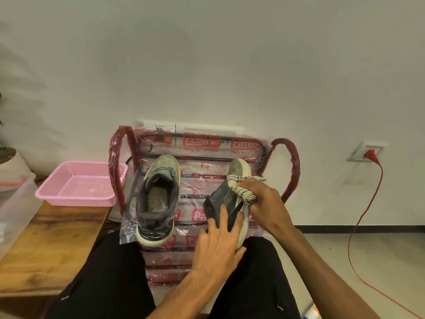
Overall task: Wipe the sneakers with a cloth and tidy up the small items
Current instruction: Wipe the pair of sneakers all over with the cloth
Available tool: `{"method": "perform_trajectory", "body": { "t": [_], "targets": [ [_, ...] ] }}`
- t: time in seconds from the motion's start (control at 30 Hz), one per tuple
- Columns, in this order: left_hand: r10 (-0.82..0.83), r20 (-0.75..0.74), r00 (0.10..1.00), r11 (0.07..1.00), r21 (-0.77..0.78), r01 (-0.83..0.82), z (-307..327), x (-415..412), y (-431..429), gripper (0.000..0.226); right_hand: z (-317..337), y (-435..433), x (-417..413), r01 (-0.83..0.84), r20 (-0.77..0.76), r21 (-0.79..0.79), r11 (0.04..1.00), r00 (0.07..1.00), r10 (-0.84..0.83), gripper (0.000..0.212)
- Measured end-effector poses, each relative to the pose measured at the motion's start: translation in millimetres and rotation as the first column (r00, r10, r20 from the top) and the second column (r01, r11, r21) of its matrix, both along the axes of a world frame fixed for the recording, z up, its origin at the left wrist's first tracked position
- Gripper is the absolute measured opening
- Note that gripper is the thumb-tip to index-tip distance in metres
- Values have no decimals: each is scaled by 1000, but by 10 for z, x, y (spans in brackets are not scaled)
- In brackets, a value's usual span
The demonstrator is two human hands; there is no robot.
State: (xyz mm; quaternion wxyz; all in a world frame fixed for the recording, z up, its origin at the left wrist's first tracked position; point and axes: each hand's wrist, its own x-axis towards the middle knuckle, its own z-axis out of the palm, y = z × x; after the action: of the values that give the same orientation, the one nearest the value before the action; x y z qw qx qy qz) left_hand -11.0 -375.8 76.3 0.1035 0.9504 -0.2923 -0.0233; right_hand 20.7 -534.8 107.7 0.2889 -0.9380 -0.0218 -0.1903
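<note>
The right sneaker [239,169] runs near-to-far, toe beyond the right hand [262,199], whose fingers clutch the cloth [241,192]; the left hand [218,240] grips its heel.

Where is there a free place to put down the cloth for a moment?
The wooden bench is bare between the pink basket and the person's leg. A narrow strip of the rack lies open between the left sneaker and the right sneaker. Crowded around the right sneaker: the left hand, the right hand, the cloth.
</note>
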Motion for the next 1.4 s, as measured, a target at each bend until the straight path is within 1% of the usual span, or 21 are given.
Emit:
{"method": "perform_trajectory", "body": {
  "t": [0.07, 0.23, 0.37, 0.47, 0.53, 0.57, 0.63, 0.7, 0.73, 0.77, 0.83, 0.87, 0.97, 1.0, 1.07, 1.13, 1.23, 1.27, 1.3, 1.33, 1.4],
  "targets": [
    [-4, 5, 1000, 1000, -19, 4, -12, -14, -7, 81, -62, 17, -25, 25, 22, -14, 1000, 999, -24, 56],
    [-6, 15, 1000, 997, -83, 7, 10, 109, -34, 80, -60, -17, -55, 50, 32, 130, 990, 998, -55, 59],
    [19, -29, 999, 995, -100, -21, 11, 249, -62, 91, -9, -61, -34, 55, 59, 117, 992, 996, -62, 60],
    [35, -26, 999, 993, -111, -37, -10, 301, -70, 92, 30, -109, 42, 77, 74, -5, 997, 994, -77, 55],
    [36, -12, 999, 994, -102, -38, -22, 290, -74, 89, 67, -118, 117, 73, 68, -134, 988, 996, -64, 52],
    [35, -4, 999, 994, -103, -35, -51, 276, -79, 88, 90, -101, 151, 36, 57, -210, 977, 998, -24, 52],
    [35, 18, 999, 996, -88, -33, -88, 244, -90, 85, 106, -55, 223, -124, -11, -371, 920, 992, 129, 51],
    [50, 40, 998, 994, -94, -47, -128, 241, -87, 82, 108, -19, 285, -250, -61, -527, 812, 964, 258, 46],
    [59, 44, 997, 995, -79, -55, -140, 252, -85, 82, 119, -23, 322, -248, -58, -576, 779, 963, 264, 43],
    [59, 60, 996, 996, -75, -54, -159, 259, -94, 84, 133, -36, 360, -212, -46, -596, 775, 972, 230, 39],
    [40, 101, 994, 996, -86, -32, -201, 259, -112, 88, 165, -32, 401, -132, -39, -603, 786, 990, 136, 33],
    [40, 94, 995, 996, -83, -33, -214, 254, -117, 89, 161, -14, 400, -138, -53, -602, 786, 990, 133, 33],
    [62, 33, 998, 996, -73, -59, -216, 248, -97, 85, 167, 53, 375, -281, -143, -609, 742, 959, 245, 35],
    [59, 20, 998, 996, -72, -57, -213, 245, -85, 85, 186, 47, 381, -290, -154, -620, 729, 956, 249, 33],
    [56, 16, 998, 995, -83, -55, -226, 248, -78, 84, 244, -32, 422, -205, -119, -638, 742, 979, 167, 29],
    [76, 11, 997, 993, -96, -74, -243, 243, -88, 82, 302, -114, 427, -94, -82, -612, 786, 995, 55, 33],
    [112, 33, 993, 967, -232, -101, -132, 200, -61, 79, 332, -155, 345, -13, -45, -504, 863, 999, -11, 40],
    [128, -29, 991, 949, -287, -131, -86, 216, -61, 79, 320, -156, 311, 0, -36, -473, 881, 999, -19, 41],
    [148, -158, 976, 911, -364, -197, -24, 242, -52, 77, 295, -159, 283, 9, -31, -444, 896, 999, -25, 42],
    [180, -240, 954, 865, -423, -270, 22, 275, -51, 73, 261, -160, 259, 11, -32, -421, 907, 999, -27, 42],
    [262, -281, 923, 742, -553, -379, 77, 389, -60, 58, 177, -159, 223, 0, -42, -400, 916, 999, -18, 43]
  ]
}}
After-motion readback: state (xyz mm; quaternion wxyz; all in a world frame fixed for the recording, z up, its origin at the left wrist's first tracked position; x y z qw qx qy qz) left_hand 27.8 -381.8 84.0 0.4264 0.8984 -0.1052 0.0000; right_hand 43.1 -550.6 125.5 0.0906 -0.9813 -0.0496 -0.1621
